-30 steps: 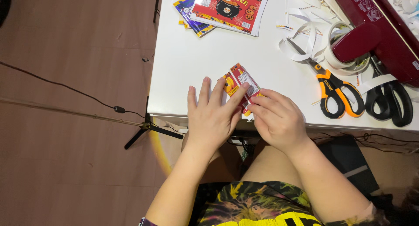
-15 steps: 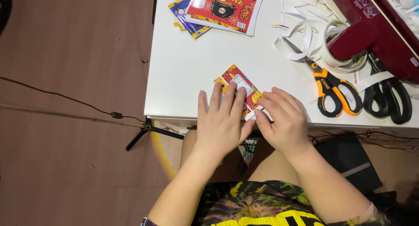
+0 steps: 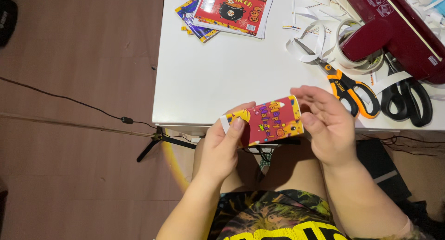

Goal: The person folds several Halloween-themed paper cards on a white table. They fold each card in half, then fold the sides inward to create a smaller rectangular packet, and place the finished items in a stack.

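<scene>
The left hand [image 3: 225, 145] pinches one end of a red printed paper wrapper [image 3: 266, 122], thumb pressed on its yellow end; the right hand [image 3: 327, 124] cups the other end with fingers spread and curved, thumb against the paper's edge. The wrapper is held in the air just off the near edge of the white desk [image 3: 222, 78], above the person's lap. Orange-handled scissors [image 3: 347, 85] lie near the right hand. Black-handled scissors [image 3: 412, 98] and a dark red tape dispenser [image 3: 394, 29] sit toward the desk's right side. Printed sheets [image 3: 229, 10] are stacked at the far edge.
</scene>
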